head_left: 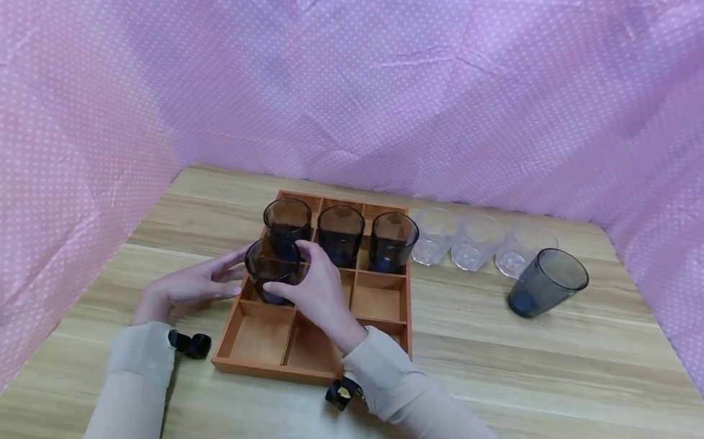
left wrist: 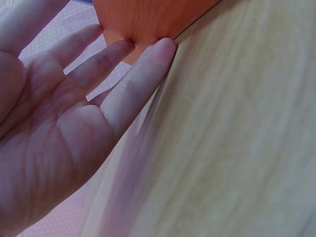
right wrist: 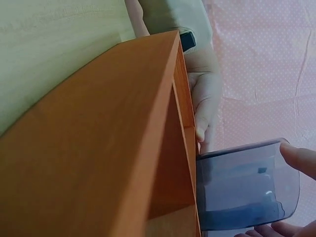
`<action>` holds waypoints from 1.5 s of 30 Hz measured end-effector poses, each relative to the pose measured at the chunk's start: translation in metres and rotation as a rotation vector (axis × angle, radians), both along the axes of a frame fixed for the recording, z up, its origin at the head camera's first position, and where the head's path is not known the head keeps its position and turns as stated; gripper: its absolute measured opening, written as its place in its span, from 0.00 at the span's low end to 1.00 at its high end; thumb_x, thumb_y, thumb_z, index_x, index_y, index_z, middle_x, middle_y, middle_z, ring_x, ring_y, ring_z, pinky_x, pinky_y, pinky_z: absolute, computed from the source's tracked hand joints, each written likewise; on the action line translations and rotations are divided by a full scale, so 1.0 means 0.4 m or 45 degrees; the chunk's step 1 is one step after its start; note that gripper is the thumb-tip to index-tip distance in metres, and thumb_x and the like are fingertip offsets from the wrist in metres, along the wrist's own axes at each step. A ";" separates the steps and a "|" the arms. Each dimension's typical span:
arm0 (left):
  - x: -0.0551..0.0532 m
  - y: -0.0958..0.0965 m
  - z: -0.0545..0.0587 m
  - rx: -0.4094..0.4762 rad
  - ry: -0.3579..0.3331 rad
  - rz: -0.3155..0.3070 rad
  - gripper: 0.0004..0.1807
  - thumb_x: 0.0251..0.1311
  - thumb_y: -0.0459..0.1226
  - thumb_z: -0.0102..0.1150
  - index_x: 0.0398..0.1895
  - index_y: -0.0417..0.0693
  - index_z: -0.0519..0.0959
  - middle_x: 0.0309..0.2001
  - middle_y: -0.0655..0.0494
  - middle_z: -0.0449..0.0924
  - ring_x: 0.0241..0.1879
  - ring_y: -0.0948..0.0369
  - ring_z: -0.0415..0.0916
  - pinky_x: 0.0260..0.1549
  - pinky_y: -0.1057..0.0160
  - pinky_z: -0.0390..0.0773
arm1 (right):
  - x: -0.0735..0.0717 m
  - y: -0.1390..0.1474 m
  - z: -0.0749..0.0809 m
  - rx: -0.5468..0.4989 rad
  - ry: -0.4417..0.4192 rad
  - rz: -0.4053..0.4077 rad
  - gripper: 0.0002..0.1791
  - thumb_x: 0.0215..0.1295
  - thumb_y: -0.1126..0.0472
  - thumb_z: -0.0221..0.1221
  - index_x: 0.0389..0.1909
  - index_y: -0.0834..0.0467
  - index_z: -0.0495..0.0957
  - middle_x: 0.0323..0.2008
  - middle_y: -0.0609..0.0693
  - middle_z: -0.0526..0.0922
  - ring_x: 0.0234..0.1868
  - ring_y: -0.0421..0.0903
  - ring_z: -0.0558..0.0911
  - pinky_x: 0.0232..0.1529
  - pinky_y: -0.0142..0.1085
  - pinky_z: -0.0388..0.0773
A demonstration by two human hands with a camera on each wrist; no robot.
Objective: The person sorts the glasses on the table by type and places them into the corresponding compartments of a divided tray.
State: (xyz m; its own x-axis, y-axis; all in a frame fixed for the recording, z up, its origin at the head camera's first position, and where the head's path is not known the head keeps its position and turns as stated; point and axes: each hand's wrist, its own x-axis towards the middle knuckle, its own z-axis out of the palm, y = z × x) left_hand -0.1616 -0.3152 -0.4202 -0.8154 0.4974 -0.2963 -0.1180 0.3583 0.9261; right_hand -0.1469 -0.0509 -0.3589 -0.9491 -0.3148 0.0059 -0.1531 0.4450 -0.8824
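My right hand [head_left: 321, 287] grips a dark tinted glass [head_left: 268, 265] near its rim, thumb on one side and fingers on the other. The glass is at the left compartment of the middle row of a wooden divided tray [head_left: 257, 368]. In the right wrist view, that glass [right wrist: 242, 185] has its lower end behind the tray wall; whether it touches the floor is hidden. My left hand [head_left: 199, 285] lies along the tray's left side. Its extended fingertips touch the outer wall [left wrist: 143, 19] in the left wrist view. Three more dark glasses [head_left: 286, 221] [head_left: 340, 236] [head_left: 392, 243] occupy the back row.
Three clear glasses [head_left: 431, 239] [head_left: 476, 244] [head_left: 514, 256] stand in a row right of the tray's back end. Another dark glass [head_left: 542, 288] is on the table [head_left: 541, 386] at their right. Pink dotted cloth [head_left: 365, 105] hangs around the table's back and sides.
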 end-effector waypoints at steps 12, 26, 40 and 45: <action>-0.001 -0.002 0.002 -0.024 0.001 0.008 0.47 0.68 0.41 0.55 0.79 0.57 0.35 0.79 0.47 0.31 0.76 0.38 0.36 0.68 0.33 0.48 | -0.007 0.039 0.010 -0.032 -0.004 0.023 0.40 0.52 0.54 0.73 0.65 0.58 0.67 0.63 0.52 0.75 0.64 0.51 0.74 0.63 0.46 0.72; 0.004 0.000 0.004 -0.002 -0.047 0.028 0.48 0.67 0.40 0.56 0.78 0.58 0.34 0.79 0.48 0.29 0.76 0.38 0.33 0.69 0.34 0.44 | -0.019 0.111 0.015 -0.116 -0.003 -0.004 0.38 0.52 0.59 0.72 0.63 0.62 0.68 0.61 0.56 0.77 0.63 0.53 0.75 0.64 0.48 0.71; 0.000 -0.002 -0.002 -0.005 0.017 -0.007 0.48 0.68 0.39 0.55 0.79 0.56 0.34 0.79 0.47 0.29 0.75 0.37 0.36 0.69 0.40 0.53 | -0.025 0.208 0.014 -0.118 -0.013 -0.075 0.37 0.53 0.60 0.72 0.63 0.61 0.69 0.60 0.56 0.78 0.63 0.53 0.75 0.66 0.47 0.70; -0.002 -0.004 -0.005 -0.011 0.028 -0.017 0.48 0.68 0.39 0.55 0.79 0.56 0.34 0.79 0.47 0.30 0.76 0.38 0.36 0.64 0.62 0.65 | -0.031 0.246 0.009 -0.161 -0.025 -0.049 0.36 0.55 0.62 0.70 0.64 0.64 0.68 0.62 0.61 0.75 0.65 0.57 0.73 0.67 0.49 0.68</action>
